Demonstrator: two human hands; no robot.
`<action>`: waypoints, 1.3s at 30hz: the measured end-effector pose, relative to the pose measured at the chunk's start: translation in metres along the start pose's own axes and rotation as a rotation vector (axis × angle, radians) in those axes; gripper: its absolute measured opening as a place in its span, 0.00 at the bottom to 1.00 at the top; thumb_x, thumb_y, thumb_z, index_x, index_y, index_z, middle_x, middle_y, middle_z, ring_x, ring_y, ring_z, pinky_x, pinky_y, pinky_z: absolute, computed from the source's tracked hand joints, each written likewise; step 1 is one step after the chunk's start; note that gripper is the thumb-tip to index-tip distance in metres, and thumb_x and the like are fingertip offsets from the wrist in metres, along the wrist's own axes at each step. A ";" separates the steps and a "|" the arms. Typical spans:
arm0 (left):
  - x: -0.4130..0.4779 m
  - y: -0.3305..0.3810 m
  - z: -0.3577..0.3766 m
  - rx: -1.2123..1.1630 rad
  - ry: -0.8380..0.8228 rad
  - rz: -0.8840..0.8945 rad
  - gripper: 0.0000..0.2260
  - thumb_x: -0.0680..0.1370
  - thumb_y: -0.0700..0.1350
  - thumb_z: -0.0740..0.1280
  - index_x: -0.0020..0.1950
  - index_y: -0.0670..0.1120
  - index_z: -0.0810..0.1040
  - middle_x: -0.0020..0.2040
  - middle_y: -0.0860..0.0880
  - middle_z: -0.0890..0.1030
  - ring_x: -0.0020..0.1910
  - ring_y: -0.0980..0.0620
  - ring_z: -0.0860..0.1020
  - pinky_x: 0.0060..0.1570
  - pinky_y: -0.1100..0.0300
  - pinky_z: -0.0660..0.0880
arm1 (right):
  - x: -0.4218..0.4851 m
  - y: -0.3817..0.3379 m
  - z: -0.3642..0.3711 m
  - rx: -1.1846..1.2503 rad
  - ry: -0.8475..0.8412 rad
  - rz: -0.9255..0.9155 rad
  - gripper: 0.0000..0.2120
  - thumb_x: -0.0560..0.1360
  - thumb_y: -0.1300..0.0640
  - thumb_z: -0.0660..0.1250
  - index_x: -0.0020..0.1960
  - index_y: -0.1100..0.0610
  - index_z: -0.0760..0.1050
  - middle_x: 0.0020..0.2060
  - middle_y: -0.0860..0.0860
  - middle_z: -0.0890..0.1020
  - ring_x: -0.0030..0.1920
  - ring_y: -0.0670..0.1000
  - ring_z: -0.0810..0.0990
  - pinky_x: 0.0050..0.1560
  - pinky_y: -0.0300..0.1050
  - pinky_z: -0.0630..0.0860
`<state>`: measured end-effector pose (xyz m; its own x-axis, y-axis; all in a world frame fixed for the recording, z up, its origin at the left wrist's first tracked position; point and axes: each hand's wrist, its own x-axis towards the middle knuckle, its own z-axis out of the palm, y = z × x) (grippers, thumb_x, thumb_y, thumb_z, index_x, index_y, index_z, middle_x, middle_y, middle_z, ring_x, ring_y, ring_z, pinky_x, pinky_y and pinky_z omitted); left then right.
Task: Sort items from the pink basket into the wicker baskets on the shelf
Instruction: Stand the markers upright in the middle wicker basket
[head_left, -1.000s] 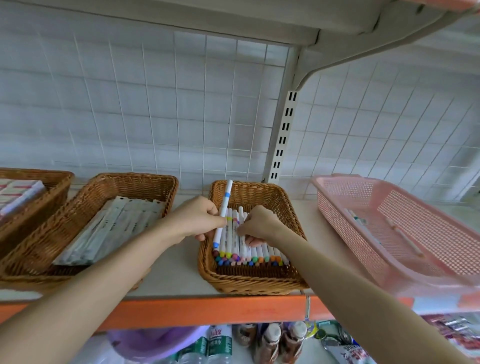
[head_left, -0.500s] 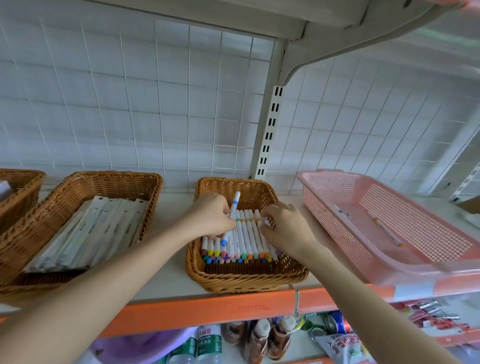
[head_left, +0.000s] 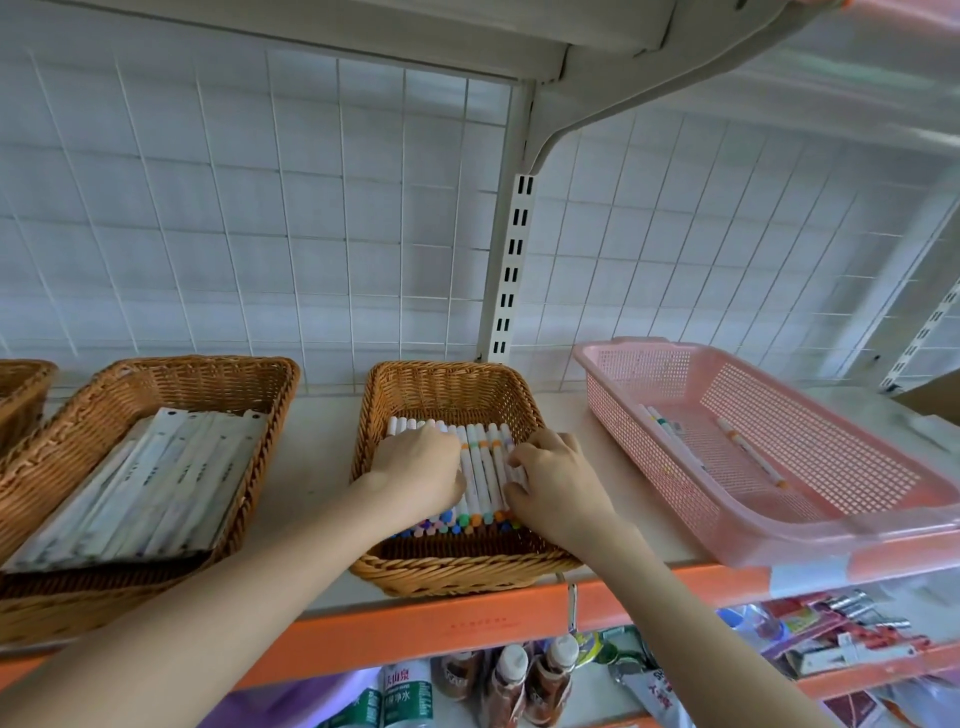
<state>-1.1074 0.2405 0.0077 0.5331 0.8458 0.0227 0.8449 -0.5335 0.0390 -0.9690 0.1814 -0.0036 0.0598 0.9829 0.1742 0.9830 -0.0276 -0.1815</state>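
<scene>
A middle wicker basket (head_left: 447, 384) on the shelf holds a row of white markers (head_left: 485, 467) with coloured caps. My left hand (head_left: 421, 467) lies flat on the left part of the row, fingers curled, holding nothing that I can see. My right hand (head_left: 558, 480) rests on the right end of the row with its fingertips touching the markers. The pink basket (head_left: 779, 530) stands to the right; a couple of markers (head_left: 670, 431) and a single pen (head_left: 750, 457) lie on its floor.
A left wicker basket (head_left: 62, 457) holds flat white packets (head_left: 150, 483). Part of a third wicker basket (head_left: 21, 384) shows at the far left. A wire grid backs the shelf, with an orange front edge (head_left: 467, 623). Bottles (head_left: 511, 680) and packets lie on the shelf below.
The blue-capped marker that my left hand held upright has come down into the row. Both hands now press flat on the markers.
</scene>
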 end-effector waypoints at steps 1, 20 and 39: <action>-0.001 -0.002 0.001 0.009 -0.002 0.008 0.10 0.79 0.45 0.57 0.44 0.42 0.73 0.39 0.48 0.68 0.41 0.48 0.70 0.35 0.58 0.66 | 0.000 0.000 0.000 0.005 0.005 0.000 0.16 0.75 0.57 0.60 0.62 0.59 0.72 0.61 0.55 0.71 0.63 0.57 0.65 0.60 0.46 0.67; -0.019 -0.018 0.008 0.114 -0.220 0.252 0.29 0.80 0.55 0.58 0.77 0.48 0.52 0.78 0.47 0.48 0.77 0.48 0.48 0.74 0.51 0.52 | 0.000 0.002 0.002 0.014 0.023 -0.029 0.15 0.76 0.56 0.59 0.62 0.58 0.72 0.59 0.54 0.72 0.61 0.56 0.66 0.59 0.43 0.67; 0.036 0.070 -0.035 -0.133 0.111 0.415 0.22 0.81 0.53 0.57 0.74 0.48 0.62 0.73 0.49 0.63 0.71 0.49 0.62 0.66 0.56 0.63 | -0.004 0.107 -0.101 -0.072 0.105 0.163 0.19 0.76 0.54 0.62 0.67 0.54 0.69 0.66 0.53 0.70 0.66 0.56 0.65 0.62 0.47 0.65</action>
<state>-1.0306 0.2331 0.0465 0.8115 0.5591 0.1699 0.5435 -0.8290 0.1317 -0.8465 0.1564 0.0737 0.2328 0.9402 0.2488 0.9685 -0.2010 -0.1469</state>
